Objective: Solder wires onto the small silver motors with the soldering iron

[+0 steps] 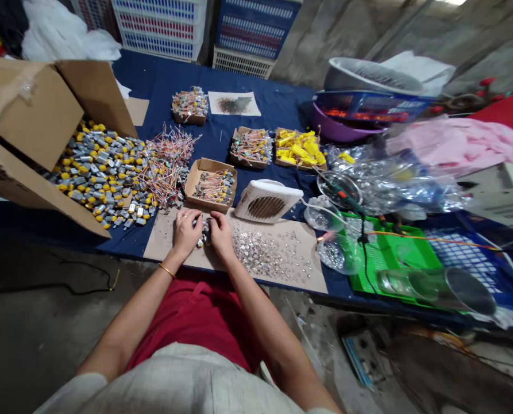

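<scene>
My left hand and my right hand are close together over the left part of a cardboard sheet. Between them are a few small grey metal motors. Fingers of both hands are curled in around these parts; exactly what each one grips is too small to make out. Just beyond the hands stands a small cardboard box of wired parts. Many tiny shiny metal pieces lie scattered on the sheet right of my right hand.
A tipped carton spills yellow-and-grey motors at left, beside a wire heap. A white-framed vent fan stands right of the box. Farther right are a yellow-parts box, clear bowls and a green tray.
</scene>
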